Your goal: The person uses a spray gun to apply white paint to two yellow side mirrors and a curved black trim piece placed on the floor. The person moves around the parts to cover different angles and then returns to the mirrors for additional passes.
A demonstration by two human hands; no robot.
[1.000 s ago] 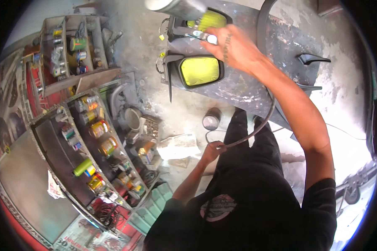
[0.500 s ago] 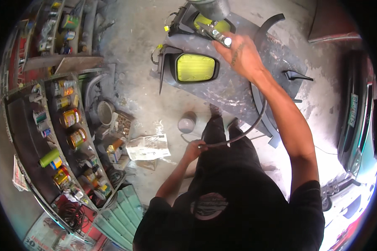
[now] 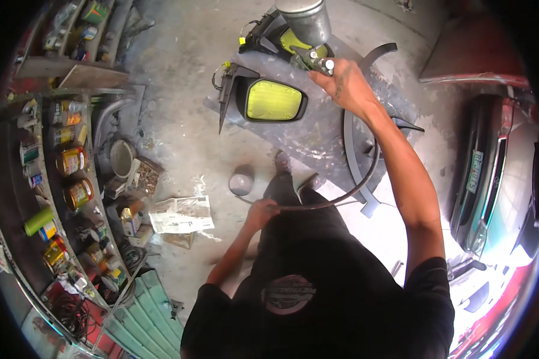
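Note:
My right hand [image 3: 348, 87] is wrapped round a spray gun [image 3: 317, 61] with a metal paint cup [image 3: 308, 23] on top. Its nozzle side is over the far car side mirror [image 3: 263, 37], partly hidden by the cup. Nearer to me lies a second car side mirror [image 3: 233, 99], a dark housing with its glass covered by yellow-green masking [image 3: 275, 100]. Both rest on a dark, paint-spotted board [image 3: 305, 134]. My left hand [image 3: 262, 213], low by my leg, is closed round the air hose [image 3: 317, 207], which curves up toward my right forearm.
A curved dark trim strip [image 3: 349, 143] lies along the board's right side. Shelves [image 3: 96, 197] full of paint cans line the left. A grey can [image 3: 241, 180] and newspaper [image 3: 181, 214] are on the floor. At the right stands a car [image 3: 482, 173].
My right hand has moved slightly nearer with the spray gun, and more of its cup shows. The view has shifted to the right. My left hand keeps hold of the hose.

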